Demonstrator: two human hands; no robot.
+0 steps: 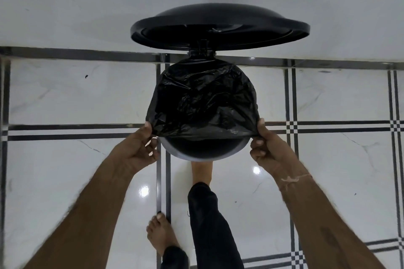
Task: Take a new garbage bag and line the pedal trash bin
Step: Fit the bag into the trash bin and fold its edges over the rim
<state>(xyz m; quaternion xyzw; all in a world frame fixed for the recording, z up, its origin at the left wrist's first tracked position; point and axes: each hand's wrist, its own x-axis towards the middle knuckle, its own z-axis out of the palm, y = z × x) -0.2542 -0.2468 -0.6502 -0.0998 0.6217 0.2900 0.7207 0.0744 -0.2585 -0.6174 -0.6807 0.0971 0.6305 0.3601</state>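
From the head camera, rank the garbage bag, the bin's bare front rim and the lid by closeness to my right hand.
1. garbage bag, edge pinched by the right hand
2. bin rim, bare, just beside it
3. lid, raised at the far side

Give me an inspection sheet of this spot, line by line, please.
Surface: glossy white floor tiles with dark stripes.
Job's things: pedal bin, lid raised; black garbage bag stretched over the far rim, near rim bare.
Clutter: small dark speck on a tile.
Grippers: left hand and right hand each pinch the bag's edge beside the bin.
Cables: nothing seen.
Surroundings: white wall behind; one bare foot reaches under the bin's front, pedal hidden.
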